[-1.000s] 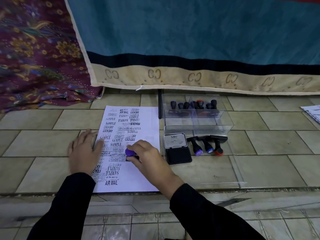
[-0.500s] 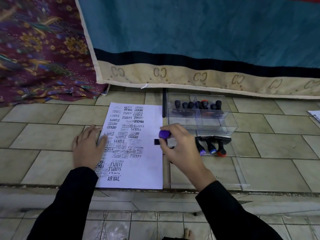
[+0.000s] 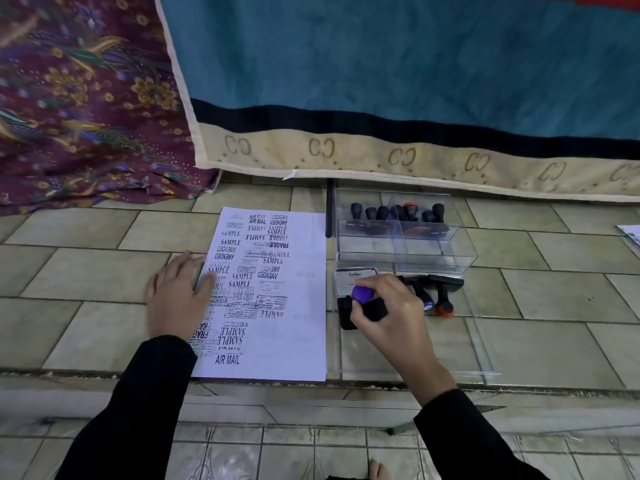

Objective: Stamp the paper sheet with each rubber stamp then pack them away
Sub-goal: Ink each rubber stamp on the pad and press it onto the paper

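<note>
Here the right hand (image 3: 388, 306) grips the purple stamp (image 3: 362, 294) on the ink pad (image 3: 346, 320); too much ink could smear the paper sheet (image 3: 298, 306).

Floor: pale greenish-beige tiles (image 3: 86, 271) in offset rows, dark grout, dull and slightly grimy
Step edge: a worn dark lip (image 3: 104, 374) crosses the view, with glossier tiles (image 3: 242, 452) on the lower level
Back: teal quilted cloth (image 3: 381, 57) with a black band and a beige border (image 3: 363, 157) of repeated CC motifs
Left: maroon floral fabric (image 3: 76, 98) bunched on the floor
Light: dim, even, soft shadows
</note>
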`<state>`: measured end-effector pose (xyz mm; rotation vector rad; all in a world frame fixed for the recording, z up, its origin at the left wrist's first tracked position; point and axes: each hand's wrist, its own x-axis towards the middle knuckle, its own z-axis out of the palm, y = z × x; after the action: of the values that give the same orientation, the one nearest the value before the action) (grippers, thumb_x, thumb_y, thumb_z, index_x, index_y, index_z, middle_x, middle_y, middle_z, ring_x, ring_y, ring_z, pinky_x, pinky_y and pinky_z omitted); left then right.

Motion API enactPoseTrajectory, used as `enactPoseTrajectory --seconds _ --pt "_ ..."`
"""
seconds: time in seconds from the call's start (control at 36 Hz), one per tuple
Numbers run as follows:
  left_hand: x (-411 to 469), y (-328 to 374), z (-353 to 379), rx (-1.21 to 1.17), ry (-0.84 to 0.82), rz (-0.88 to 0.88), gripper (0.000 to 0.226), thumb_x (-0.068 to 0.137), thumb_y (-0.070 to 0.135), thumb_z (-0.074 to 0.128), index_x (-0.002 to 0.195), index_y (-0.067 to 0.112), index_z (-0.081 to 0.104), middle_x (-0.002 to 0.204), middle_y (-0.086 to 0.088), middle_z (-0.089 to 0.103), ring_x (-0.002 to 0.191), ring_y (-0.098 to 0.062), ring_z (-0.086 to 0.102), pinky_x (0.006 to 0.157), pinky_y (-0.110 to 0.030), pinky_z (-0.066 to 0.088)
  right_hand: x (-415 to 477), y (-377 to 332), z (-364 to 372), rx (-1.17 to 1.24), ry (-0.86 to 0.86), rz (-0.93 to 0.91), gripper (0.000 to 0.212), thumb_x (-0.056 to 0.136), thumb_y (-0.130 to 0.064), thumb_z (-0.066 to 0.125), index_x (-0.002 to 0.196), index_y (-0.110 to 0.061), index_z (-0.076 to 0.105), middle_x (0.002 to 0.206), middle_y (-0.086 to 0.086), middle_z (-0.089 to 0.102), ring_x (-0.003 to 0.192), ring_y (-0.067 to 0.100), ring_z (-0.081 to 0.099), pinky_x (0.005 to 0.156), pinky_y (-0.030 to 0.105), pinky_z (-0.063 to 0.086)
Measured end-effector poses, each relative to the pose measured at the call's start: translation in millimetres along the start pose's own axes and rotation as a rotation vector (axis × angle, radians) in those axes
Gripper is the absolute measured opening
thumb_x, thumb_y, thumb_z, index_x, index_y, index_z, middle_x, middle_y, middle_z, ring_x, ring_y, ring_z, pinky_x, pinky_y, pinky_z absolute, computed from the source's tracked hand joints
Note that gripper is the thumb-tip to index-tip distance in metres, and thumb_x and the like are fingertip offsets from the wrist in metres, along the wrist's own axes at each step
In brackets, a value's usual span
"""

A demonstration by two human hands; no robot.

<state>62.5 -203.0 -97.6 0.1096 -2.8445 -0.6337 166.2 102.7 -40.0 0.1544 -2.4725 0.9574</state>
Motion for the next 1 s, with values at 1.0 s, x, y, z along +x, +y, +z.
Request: enactPoseTrajectory --seconds 1.0 --pt "0.9 -0.6 0.5 -0.001 -0.011 -0.011 0.036 0.094 0.033 0.057 0.128 0.020 0.059 0.148 -0.002 0.045 0.139 -0.021 0.034 0.116 -0.039 0.013 12.5 0.0 0.1 0.056 0.002 0.024 0.017 0.072 -0.003 0.072 0.087 -0.009 0.068 0.081 -0.004 0.063 0.077 0.010 0.059 0.072 0.026 0.051"
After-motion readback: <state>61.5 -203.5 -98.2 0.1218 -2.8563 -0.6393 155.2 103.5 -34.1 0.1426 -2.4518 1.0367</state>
